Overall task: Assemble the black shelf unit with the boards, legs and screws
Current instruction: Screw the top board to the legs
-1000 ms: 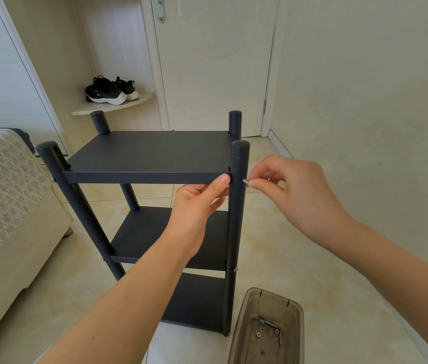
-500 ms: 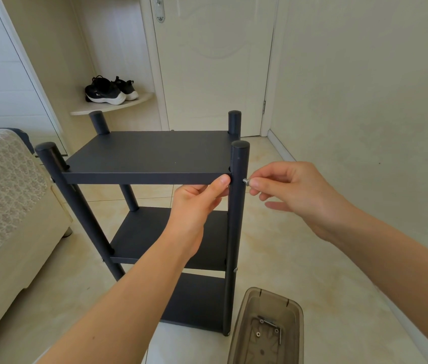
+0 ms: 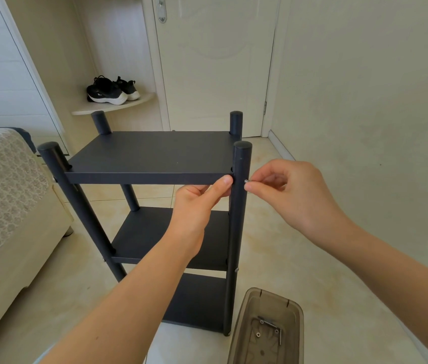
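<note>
Cut off at left edge: bed (image 3: 5, 206). Upright on floor tiles beside it: shelf unit (image 3: 152, 153), three boards between four legs, lowest board partly hidden behind left forearm. Cut off at bottom edge: brown tub (image 3: 295, 308), metal bits inside too small to identify. Far back on a ledge: shoes (image 3: 109, 91), side marking unreadable. Gripping top board (image 3: 129, 177) at front right corner: left hand (image 3: 197, 206), fingers hidden beneath. Pinching screw (image 3: 246, 181) against front right leg (image 3: 238, 232): right hand (image 3: 289, 191), screw tip hidden.

The right hand (image 3: 290, 195), pinching the screw (image 3: 246, 181) against the front right leg (image 3: 239, 219), rolls at the wrist, its lower fingers now tucked in instead of splayed as before.
</note>
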Demonstrator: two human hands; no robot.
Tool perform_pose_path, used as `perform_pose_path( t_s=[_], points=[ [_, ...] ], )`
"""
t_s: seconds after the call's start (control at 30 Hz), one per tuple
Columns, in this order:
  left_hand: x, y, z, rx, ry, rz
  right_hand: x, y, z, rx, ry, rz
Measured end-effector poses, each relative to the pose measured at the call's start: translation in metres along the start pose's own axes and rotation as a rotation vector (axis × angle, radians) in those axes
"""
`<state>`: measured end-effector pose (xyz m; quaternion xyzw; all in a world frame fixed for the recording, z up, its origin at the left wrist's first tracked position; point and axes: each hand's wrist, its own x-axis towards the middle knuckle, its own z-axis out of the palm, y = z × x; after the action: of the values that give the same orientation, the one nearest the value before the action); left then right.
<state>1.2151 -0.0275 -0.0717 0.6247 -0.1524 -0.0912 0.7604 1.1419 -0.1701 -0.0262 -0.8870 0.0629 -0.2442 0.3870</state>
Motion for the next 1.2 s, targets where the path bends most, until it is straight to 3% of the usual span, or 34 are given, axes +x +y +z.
perform_pose_path(
  t_s=[0.37,0.6,0.9,1.2],
  points=[
    [0.001,0.001,0.007,-0.038,0.009,-0.002,-0.001,0.001,0.000,-0.298,0.046,-0.145],
    [0.005,-0.001,0.005,-0.005,-0.017,0.004,0.004,0.001,-0.002,-0.039,-0.005,0.024],
    [0.006,-0.006,0.006,0.030,0.008,-0.001,0.001,0.005,-0.002,-0.148,-0.004,-0.018],
    [0.003,-0.012,0.016,-0.110,0.068,-0.005,0.001,0.006,0.000,-0.154,-0.014,-0.053]
  ],
)
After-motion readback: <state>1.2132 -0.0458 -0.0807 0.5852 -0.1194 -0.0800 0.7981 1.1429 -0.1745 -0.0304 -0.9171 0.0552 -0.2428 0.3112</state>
